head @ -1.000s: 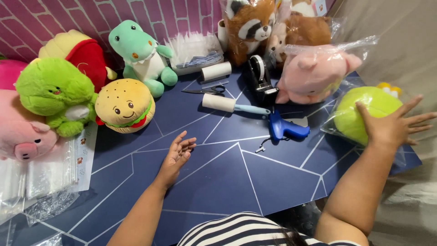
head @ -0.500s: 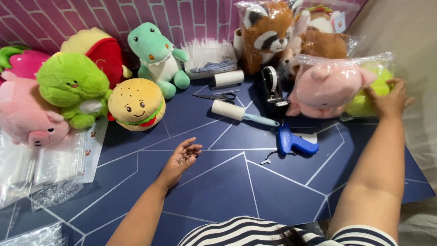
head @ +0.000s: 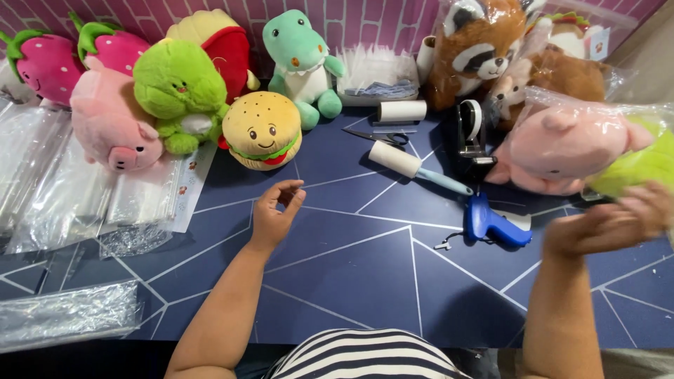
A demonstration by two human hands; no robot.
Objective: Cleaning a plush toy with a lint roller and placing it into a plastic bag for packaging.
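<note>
My left hand (head: 275, 210) hovers over the dark blue table (head: 365, 281) with loosely curled fingers and nothing in it, just below a burger plush (head: 262, 130). At the right edge my right hand (head: 611, 224) is motion-blurred and lies against the underside of a bagged lime-green plush (head: 635, 168). Whether it grips the plush is unclear. The green plush rests beside a pink pig plush (head: 562, 144) that is also in a clear bag.
A blue tagging gun (head: 491, 223), lint roller (head: 414, 165), scissors (head: 379, 135) and black tape dispenser (head: 470, 133) lie mid-table. Unbagged plushes line the back: a dinosaur (head: 302, 60), green plush (head: 179, 91), pink pig (head: 109, 130), strawberries (head: 42, 60) and a raccoon (head: 477, 42). Clear bags (head: 63, 196) are stacked at left.
My right hand carried the bagged green plush up beside the bagged pink pig, and has since dropped below it. My left hand curled its fingers and stayed mid-table.
</note>
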